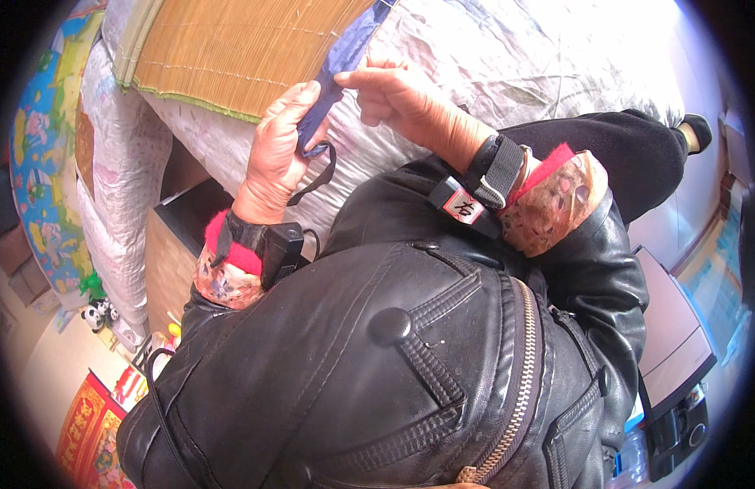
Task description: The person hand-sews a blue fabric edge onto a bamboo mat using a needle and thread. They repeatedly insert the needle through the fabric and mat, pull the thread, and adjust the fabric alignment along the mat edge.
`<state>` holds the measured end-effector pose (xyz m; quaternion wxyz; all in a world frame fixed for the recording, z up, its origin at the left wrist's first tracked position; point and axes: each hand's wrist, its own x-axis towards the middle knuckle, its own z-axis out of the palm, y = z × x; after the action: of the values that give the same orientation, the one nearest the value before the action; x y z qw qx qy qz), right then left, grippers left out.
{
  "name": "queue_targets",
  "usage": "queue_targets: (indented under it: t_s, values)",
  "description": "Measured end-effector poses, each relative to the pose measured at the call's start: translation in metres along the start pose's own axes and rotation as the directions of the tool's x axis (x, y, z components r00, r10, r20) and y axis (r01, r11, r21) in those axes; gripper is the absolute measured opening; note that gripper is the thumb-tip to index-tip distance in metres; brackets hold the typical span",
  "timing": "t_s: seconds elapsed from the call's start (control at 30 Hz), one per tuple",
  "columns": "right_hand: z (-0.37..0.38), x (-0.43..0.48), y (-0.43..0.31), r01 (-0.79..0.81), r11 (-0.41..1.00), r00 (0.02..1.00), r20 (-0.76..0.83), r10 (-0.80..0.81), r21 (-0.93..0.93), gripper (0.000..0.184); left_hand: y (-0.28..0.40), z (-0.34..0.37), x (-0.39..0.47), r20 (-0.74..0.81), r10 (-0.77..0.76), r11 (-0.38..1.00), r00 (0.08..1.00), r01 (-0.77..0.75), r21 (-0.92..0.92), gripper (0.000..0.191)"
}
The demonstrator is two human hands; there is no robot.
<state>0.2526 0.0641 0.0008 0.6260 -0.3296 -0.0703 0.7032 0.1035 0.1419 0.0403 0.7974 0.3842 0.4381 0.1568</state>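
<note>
My left hand (276, 143) grips the lower end of a dark blue cloth strip (347, 52) between thumb and fingers. From below that grip hangs a narrow dark strap or tie (319, 180), curling down. My right hand (395, 98) has its fingers curled in, with its fingertips pinched at the strip's right edge. Whether something thin, such as a needle, sits there is too small to tell. Upward from my hands, the strip runs along the edge of a tan slatted mat (237, 52), probably bamboo, with a green-bound lower edge.
The mat lies on a bed with a pale patterned quilt (505, 55). A cartoon-print cloth (44, 171) and small panda figures (99, 313) are at left. A light-coloured cabinet or appliance (677, 330) stands at right. My wrists carry strapped black devices (282, 247).
</note>
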Motion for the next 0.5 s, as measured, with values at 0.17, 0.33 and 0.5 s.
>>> queue_targets:
  t_s: [0.17,0.33,0.5]
  values:
    - [0.0019,-0.0018,-0.0018,0.009,1.000,1.000,-0.023,-0.010,-0.012,0.029,-0.0017,0.0012,0.0020,-0.041,0.078,0.997,0.996,-0.077,0.012,0.011]
    - [-0.0002,0.0025,0.0001,-0.003,1.000,0.999,-0.037,0.003,0.007,0.028,-0.0005,0.0000,0.0040,0.006,0.040,0.992,0.999,-0.039,-0.122,0.006]
    - [-0.0019,0.0048,0.0012,0.006,1.000,1.000,-0.017,-0.006,-0.019,0.026,-0.0006,-0.0041,0.0049,0.066,-0.015,0.988,0.998,0.025,-0.153,0.006]
